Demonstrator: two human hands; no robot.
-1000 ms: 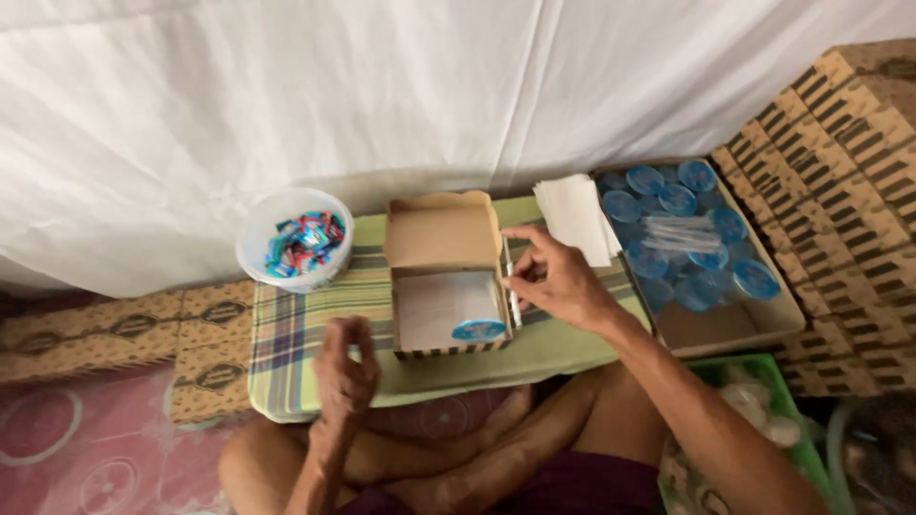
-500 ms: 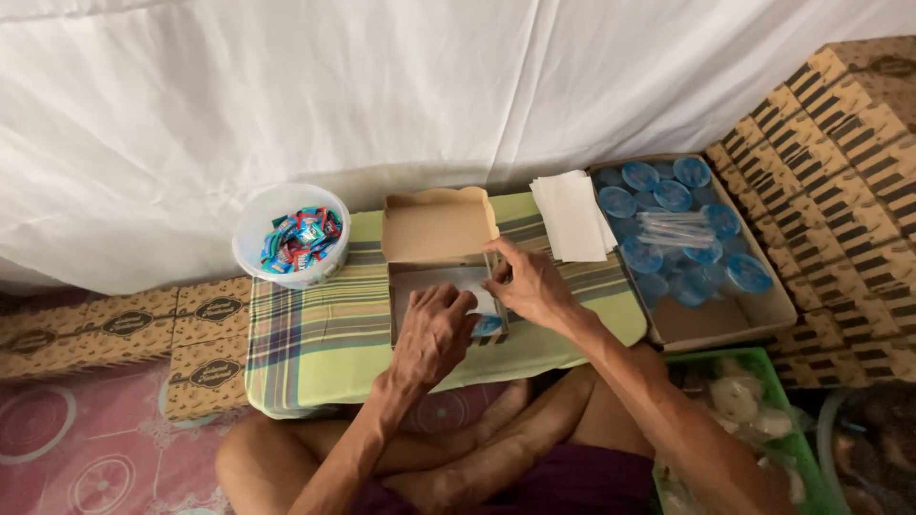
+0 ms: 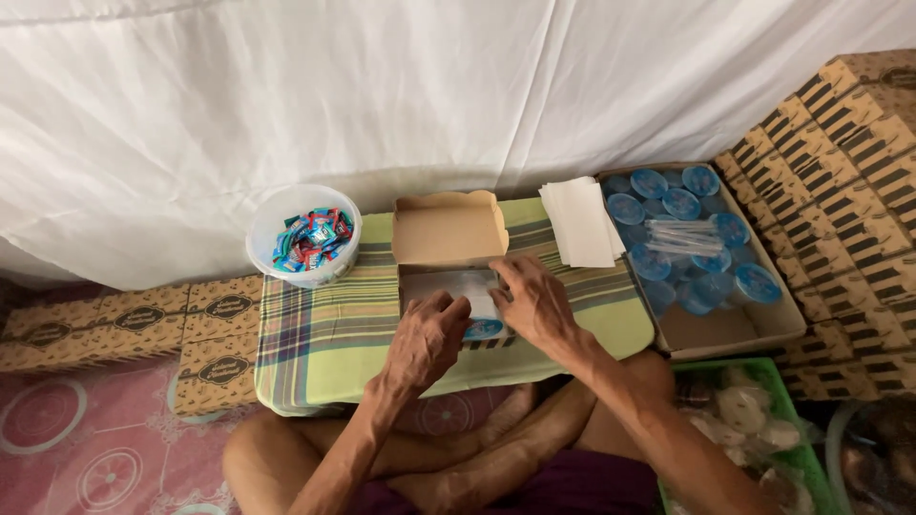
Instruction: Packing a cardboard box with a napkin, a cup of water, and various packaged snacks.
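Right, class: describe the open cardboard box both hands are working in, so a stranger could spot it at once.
Start at the low table with the green plaid cloth. The open box sits at its middle, under the left hand and right hand. Unlike the patterned closed boxes stacked nearby, its plain brown lid stands open.

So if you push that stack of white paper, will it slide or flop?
The stack of white paper sheets looks thin and light, so it would probably fan apart when pushed. Lifted by one edge, it would likely flop. It overhangs the checked cloth, so it might slip off.
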